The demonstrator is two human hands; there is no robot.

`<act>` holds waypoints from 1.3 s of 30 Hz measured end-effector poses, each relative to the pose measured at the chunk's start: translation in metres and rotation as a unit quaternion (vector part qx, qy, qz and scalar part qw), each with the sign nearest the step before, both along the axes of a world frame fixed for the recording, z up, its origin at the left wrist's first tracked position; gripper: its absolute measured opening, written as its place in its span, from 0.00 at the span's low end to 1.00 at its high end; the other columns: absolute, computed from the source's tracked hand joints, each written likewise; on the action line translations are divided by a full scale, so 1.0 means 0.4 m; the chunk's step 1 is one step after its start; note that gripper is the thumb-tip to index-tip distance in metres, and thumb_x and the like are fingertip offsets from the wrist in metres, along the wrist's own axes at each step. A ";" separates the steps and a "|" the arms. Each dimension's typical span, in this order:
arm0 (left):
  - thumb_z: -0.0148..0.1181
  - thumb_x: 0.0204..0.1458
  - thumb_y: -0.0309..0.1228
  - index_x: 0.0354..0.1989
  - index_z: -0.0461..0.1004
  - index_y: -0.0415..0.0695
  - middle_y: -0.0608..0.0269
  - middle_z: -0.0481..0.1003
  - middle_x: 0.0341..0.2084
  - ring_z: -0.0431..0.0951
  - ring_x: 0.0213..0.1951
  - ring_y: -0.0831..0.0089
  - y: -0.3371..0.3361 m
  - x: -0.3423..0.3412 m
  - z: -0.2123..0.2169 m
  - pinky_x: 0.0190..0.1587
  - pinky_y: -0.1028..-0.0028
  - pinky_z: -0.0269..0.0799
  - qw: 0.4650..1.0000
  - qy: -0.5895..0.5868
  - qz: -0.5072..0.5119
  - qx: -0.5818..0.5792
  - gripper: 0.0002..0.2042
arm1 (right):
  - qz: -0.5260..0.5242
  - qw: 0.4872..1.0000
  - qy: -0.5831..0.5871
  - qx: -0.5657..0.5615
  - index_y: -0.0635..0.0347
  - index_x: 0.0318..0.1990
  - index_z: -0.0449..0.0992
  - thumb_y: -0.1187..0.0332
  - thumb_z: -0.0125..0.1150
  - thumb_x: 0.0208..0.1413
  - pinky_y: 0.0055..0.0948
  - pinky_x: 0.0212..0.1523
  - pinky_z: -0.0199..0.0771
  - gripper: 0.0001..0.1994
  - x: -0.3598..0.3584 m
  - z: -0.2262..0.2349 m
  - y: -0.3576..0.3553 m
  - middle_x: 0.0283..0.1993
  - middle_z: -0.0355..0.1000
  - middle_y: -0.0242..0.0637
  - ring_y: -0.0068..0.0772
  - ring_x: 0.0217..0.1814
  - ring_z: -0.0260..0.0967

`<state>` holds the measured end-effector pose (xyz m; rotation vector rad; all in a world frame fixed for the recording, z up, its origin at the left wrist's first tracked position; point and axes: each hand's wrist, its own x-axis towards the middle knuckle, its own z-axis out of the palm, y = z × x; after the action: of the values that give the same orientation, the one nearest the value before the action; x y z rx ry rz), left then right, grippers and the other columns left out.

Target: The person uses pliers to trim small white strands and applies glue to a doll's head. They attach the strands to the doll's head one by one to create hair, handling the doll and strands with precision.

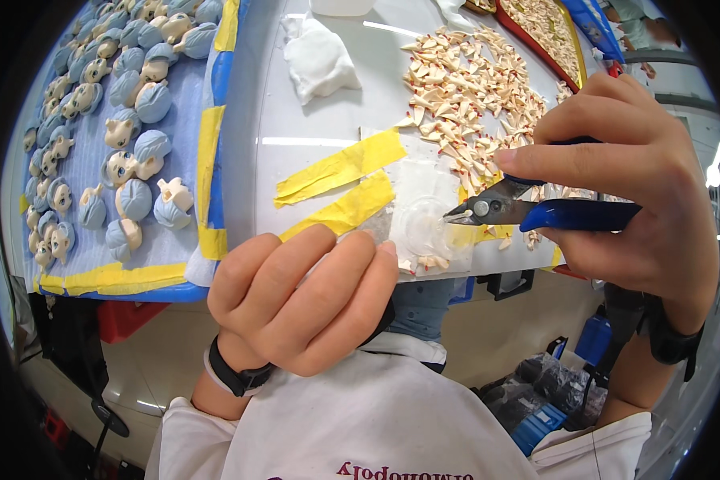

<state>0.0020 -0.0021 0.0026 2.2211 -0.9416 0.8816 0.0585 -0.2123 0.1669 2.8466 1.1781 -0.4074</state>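
Note:
My right hand (640, 176) grips a pair of side cutters (568, 214) with blue handles. The jaws point left over a whitish pad (408, 180), close to a round, translucent patch; whether they touch anything is too small to tell. Curled at the table's near edge, my left hand (304, 296) has its fingertips pressed together beside the pad. Whatever it may hold is hidden by the fingers. A few small cream pieces (432, 262) lie at the pad's near edge. Beyond the cutters spreads a large heap of cream, pointed pieces with red ends (472, 96).
At left, a tray edged in blue and yellow tape (210, 160) holds many doll heads (134, 200) with blue hair. Yellow tape strips (340, 164) lie beside the pad. Behind are a white bag (320, 60) and a red tray (528, 40) of more pieces.

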 end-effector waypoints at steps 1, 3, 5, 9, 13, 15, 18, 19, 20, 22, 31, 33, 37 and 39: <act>0.58 0.40 0.22 0.33 0.77 0.50 0.70 0.76 0.30 0.73 0.31 0.73 0.000 -0.001 0.001 0.35 0.73 0.62 1.000 0.001 0.001 0.000 0.11 | -0.004 1.000 0.007 0.004 0.57 0.37 0.80 0.71 0.67 0.19 0.32 0.33 0.63 0.25 0.002 0.000 -0.002 0.31 0.72 0.36 0.35 0.32 0.65; 0.58 0.40 0.22 0.33 0.77 0.50 0.70 0.76 0.30 0.73 0.31 0.73 0.000 -0.002 0.000 0.35 0.74 0.62 1.000 0.000 0.003 -0.001 0.11 | -0.013 1.000 0.020 0.012 0.58 0.37 0.80 0.72 0.67 0.19 0.32 0.33 0.63 0.25 0.003 0.000 -0.004 0.31 0.72 0.37 0.36 0.32 0.65; 0.58 0.40 0.22 0.33 0.77 0.51 0.70 0.76 0.30 0.73 0.31 0.73 0.000 -0.003 -0.002 0.35 0.74 0.62 1.000 -0.002 0.007 -0.003 0.11 | -0.022 0.999 0.035 0.021 0.59 0.37 0.80 0.72 0.67 0.20 0.31 0.33 0.64 0.25 0.006 0.000 -0.003 0.31 0.72 0.38 0.37 0.32 0.66; 0.58 0.40 0.23 0.33 0.77 0.51 0.71 0.76 0.30 0.73 0.31 0.73 0.005 -0.003 -0.001 0.35 0.74 0.62 1.000 0.000 0.010 0.003 0.11 | -0.031 0.995 0.086 0.038 0.61 0.37 0.80 0.71 0.66 0.22 0.30 0.31 0.66 0.23 0.025 0.001 -0.006 0.31 0.73 0.41 0.38 0.31 0.68; 0.58 0.40 0.23 0.34 0.77 0.51 0.71 0.76 0.30 0.73 0.30 0.73 -0.005 0.003 0.001 0.35 0.74 0.62 1.000 -0.007 -0.009 -0.009 0.11 | -0.044 0.990 0.123 0.053 0.64 0.36 0.80 0.72 0.65 0.24 0.28 0.28 0.66 0.21 0.030 0.012 -0.013 0.30 0.73 0.44 0.37 0.28 0.70; 0.58 0.40 0.23 0.34 0.77 0.51 0.70 0.76 0.30 0.73 0.31 0.73 -0.004 0.001 0.002 0.35 0.73 0.62 1.000 -0.006 -0.007 -0.008 0.11 | -0.059 0.986 0.144 0.057 0.66 0.35 0.80 0.72 0.64 0.25 0.27 0.26 0.66 0.21 0.037 0.008 -0.009 0.29 0.73 0.44 0.36 0.26 0.70; 0.57 0.41 0.23 0.34 0.77 0.50 0.70 0.75 0.30 0.73 0.31 0.73 0.005 -0.004 -0.004 0.35 0.73 0.62 1.000 -0.003 0.008 0.001 0.11 | -0.077 0.981 0.172 0.035 0.67 0.34 0.80 0.72 0.64 0.24 0.26 0.25 0.66 0.20 0.059 0.002 0.013 0.27 0.73 0.44 0.34 0.24 0.70; 0.57 0.41 0.23 0.34 0.77 0.50 0.70 0.75 0.31 0.73 0.31 0.73 0.006 -0.003 -0.006 0.35 0.73 0.62 1.000 -0.005 0.006 -0.001 0.11 | -0.083 0.982 0.168 0.011 0.67 0.33 0.80 0.71 0.64 0.24 0.26 0.24 0.66 0.20 0.059 0.007 0.022 0.27 0.73 0.43 0.34 0.24 0.70; 0.57 0.41 0.23 0.35 0.77 0.50 0.70 0.75 0.31 0.74 0.31 0.72 0.007 -0.002 -0.008 0.35 0.73 0.62 1.000 -0.006 0.004 -0.002 0.11 | -0.085 0.982 0.167 0.001 0.67 0.33 0.80 0.71 0.64 0.24 0.25 0.24 0.66 0.20 0.061 0.010 0.028 0.27 0.73 0.43 0.33 0.24 0.70; 0.56 0.41 0.23 0.35 0.77 0.50 0.70 0.75 0.31 0.74 0.31 0.72 0.005 0.001 -0.005 0.35 0.73 0.62 1.000 -0.008 -0.001 -0.005 0.12 | -0.087 0.981 0.172 -0.006 0.68 0.32 0.80 0.70 0.64 0.24 0.25 0.25 0.66 0.20 0.067 0.015 0.035 0.26 0.74 0.42 0.32 0.24 0.70; 0.56 0.41 0.23 0.33 0.77 0.50 0.70 0.75 0.30 0.73 0.30 0.73 0.003 0.007 -0.009 0.33 0.74 0.63 0.999 -0.023 -0.015 -0.026 0.11 | -0.070 0.987 0.143 0.007 0.65 0.33 0.81 0.72 0.65 0.24 0.26 0.27 0.67 0.19 0.058 0.025 0.028 0.27 0.74 0.44 0.36 0.28 0.70; 0.56 0.41 0.23 0.33 0.77 0.50 0.71 0.75 0.30 0.73 0.30 0.73 0.003 0.006 -0.011 0.32 0.75 0.63 0.999 -0.028 -0.014 -0.027 0.10 | -0.043 0.995 0.093 0.017 0.62 0.34 0.81 0.73 0.66 0.22 0.29 0.29 0.67 0.21 0.036 0.022 0.008 0.29 0.73 0.42 0.38 0.29 0.69; 0.56 0.42 0.24 0.32 0.78 0.50 0.71 0.75 0.30 0.74 0.31 0.73 0.009 0.005 -0.014 0.32 0.75 0.62 0.999 -0.033 -0.013 -0.022 0.09 | -0.057 0.998 0.033 -0.002 0.60 0.36 0.81 0.73 0.67 0.21 0.33 0.32 0.66 0.23 -0.007 0.019 0.010 0.31 0.73 0.40 0.38 0.31 0.68; 0.57 0.42 0.24 0.32 0.78 0.49 0.71 0.75 0.31 0.74 0.31 0.73 0.010 0.006 -0.014 0.32 0.75 0.62 0.999 -0.035 -0.016 -0.022 0.09 | -0.082 0.996 0.024 0.009 0.59 0.36 0.81 0.72 0.66 0.21 0.33 0.33 0.66 0.23 -0.024 0.016 0.008 0.31 0.72 0.40 0.39 0.32 0.68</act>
<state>0.0044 0.0020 -0.0029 2.1442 -0.9778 0.9624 0.0491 -0.2092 0.1734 2.9762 0.9633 -0.4772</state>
